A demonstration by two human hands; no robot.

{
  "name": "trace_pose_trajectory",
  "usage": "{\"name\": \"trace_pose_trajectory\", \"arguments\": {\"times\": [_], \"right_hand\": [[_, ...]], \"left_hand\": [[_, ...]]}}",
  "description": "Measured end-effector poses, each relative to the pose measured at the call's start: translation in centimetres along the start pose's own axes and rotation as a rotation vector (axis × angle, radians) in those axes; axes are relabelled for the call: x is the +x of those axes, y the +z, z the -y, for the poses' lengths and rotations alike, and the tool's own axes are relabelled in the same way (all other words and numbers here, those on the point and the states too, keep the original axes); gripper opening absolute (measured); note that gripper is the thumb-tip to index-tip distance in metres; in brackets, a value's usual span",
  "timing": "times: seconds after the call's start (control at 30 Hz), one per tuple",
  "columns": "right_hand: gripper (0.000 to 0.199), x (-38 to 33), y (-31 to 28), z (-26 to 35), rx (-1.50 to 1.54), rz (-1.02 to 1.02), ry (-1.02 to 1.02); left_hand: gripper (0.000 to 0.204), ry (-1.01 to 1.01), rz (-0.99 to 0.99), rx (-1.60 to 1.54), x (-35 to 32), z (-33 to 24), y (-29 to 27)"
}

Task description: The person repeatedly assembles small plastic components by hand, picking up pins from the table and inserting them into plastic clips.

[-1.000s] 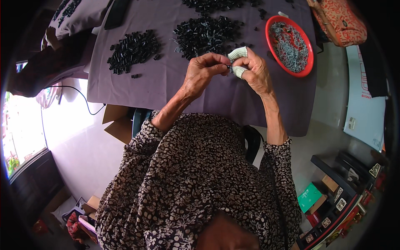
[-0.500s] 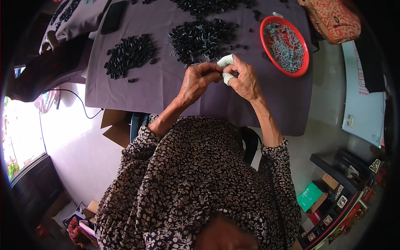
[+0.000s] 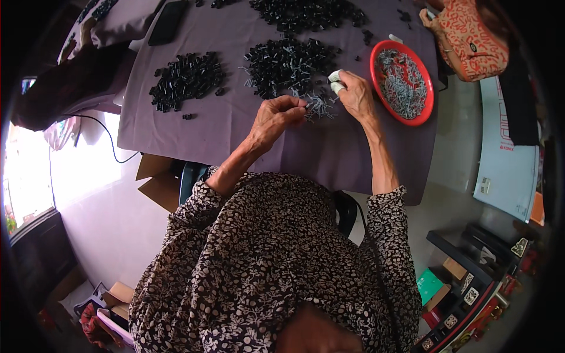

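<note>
Loose grey pieces (image 3: pixel 320 107) lie between the hands (image 3: pixel 272 119), nearer the left

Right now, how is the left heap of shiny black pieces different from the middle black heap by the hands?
The left heap is smaller; the middle black heap spreads wider. The left heap looks all black; the middle black heap has thin grey bits mixed in. Both lie on the purple cloth.

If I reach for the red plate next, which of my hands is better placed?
Right, I'd say. Your right hand is just left of the red plate, the nearer of the two. Your left hand is farther off, on the other side of the loose grey bits.
</note>
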State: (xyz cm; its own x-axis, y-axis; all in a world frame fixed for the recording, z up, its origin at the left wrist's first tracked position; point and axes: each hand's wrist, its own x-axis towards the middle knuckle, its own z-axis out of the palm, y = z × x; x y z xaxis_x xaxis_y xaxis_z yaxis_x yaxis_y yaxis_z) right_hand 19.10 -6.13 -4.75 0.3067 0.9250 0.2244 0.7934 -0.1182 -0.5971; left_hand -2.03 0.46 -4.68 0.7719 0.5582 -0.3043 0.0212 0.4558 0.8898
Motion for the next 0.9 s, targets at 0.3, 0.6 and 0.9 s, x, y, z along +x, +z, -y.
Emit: {"name": "trace_pose_trajectory", "arguments": {"times": [0.3,0.6,0.9], "right_hand": [[0.017,0.1,0.0,0.8,-0.042,0.089,-0.024],[0.012,0.8,0.1,1.5,-0.130,0.242,-0.139],[0.013,0.4,0.0,1.0,-0.183,0.210,-0.166]], "left_hand": [[0.014,-0.005,-0.079,-0.040,0.2,-0.4,-1.3],[0.013,0.000,-0.097,-0.057,0.3,-0.3,-1.5],[0.013,0.040,-0.008,-0.055,0.8,-1.4,-0.9]]}}
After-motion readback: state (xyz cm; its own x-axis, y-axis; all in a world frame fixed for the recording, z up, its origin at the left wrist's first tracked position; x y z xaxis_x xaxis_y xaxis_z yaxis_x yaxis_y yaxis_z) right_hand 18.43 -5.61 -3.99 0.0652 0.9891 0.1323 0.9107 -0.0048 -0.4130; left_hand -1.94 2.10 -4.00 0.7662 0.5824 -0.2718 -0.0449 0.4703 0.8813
